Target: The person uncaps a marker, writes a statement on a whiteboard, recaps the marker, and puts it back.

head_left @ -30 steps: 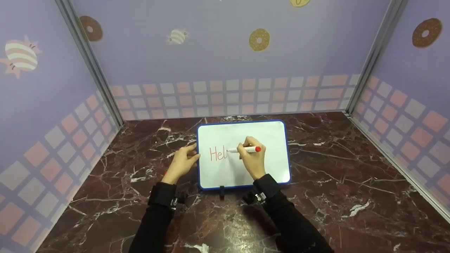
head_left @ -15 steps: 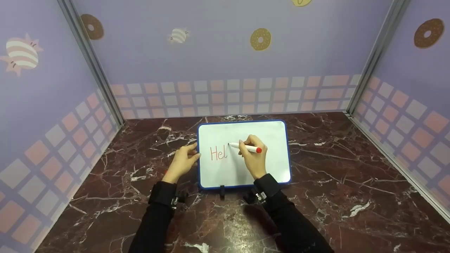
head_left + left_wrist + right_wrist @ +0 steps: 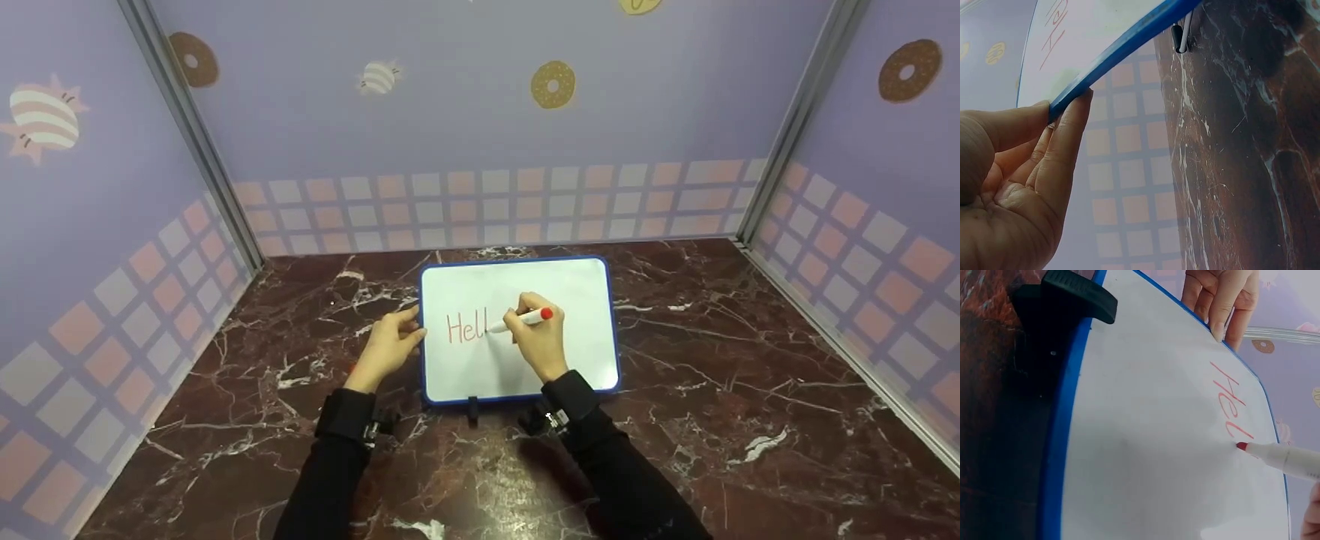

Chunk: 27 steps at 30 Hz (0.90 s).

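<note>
A blue-framed whiteboard [image 3: 577,289] leans tilted back on a marble-patterned table, with red letters reading "Hell" [image 3: 466,328] on its left half. My left hand [image 3: 388,346] pinches the board's left edge. In the left wrist view, the thumb [image 3: 1019,124] lies on the front and the other fingers go behind the blue frame [image 3: 1123,45]. My right hand [image 3: 545,341] grips a white marker [image 3: 1292,460] with a red end. The marker's red tip [image 3: 1242,446] is right at the lower end of the last letter stroke. Part of the right hand is outside its wrist view.
A black stand foot [image 3: 473,411] sticks out under the board's lower edge. Dark marbled table [image 3: 750,360] surrounds the board. Lilac walls [image 3: 465,127] with checks and doughnut pictures enclose the back and sides. Both wrists wear black straps.
The marker rose from the bottom of the first "l", then came down to its right. A second "l" stroke now shows. The left hand and whiteboard stay in place.
</note>
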Each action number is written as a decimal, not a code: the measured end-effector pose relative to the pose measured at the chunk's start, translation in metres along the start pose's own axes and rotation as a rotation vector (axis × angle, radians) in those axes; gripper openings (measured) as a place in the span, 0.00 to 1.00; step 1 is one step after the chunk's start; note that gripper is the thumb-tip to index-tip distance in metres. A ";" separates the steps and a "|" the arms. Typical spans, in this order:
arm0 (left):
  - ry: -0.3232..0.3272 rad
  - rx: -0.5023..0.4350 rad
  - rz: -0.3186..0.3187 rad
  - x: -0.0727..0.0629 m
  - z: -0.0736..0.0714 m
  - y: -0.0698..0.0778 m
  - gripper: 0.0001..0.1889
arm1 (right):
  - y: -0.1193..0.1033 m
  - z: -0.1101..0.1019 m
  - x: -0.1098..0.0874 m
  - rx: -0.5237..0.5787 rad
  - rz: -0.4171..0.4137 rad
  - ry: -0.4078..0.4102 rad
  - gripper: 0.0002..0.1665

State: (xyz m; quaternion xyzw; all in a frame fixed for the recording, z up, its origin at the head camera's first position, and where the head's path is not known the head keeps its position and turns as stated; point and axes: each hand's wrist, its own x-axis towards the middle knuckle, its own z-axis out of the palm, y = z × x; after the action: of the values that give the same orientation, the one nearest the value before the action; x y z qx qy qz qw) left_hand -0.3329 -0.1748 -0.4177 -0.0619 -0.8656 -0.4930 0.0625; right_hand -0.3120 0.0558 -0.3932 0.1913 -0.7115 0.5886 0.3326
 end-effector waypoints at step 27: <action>-0.016 0.009 0.010 0.000 -0.002 0.001 0.26 | 0.001 -0.005 0.002 -0.021 -0.041 0.072 0.15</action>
State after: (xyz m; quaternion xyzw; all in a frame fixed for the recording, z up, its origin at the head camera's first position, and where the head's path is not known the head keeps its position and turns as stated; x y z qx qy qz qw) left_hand -0.3324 -0.1756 -0.4157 -0.0700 -0.8679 -0.4884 0.0581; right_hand -0.3128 0.0613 -0.3916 0.1809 -0.7012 0.5807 0.3720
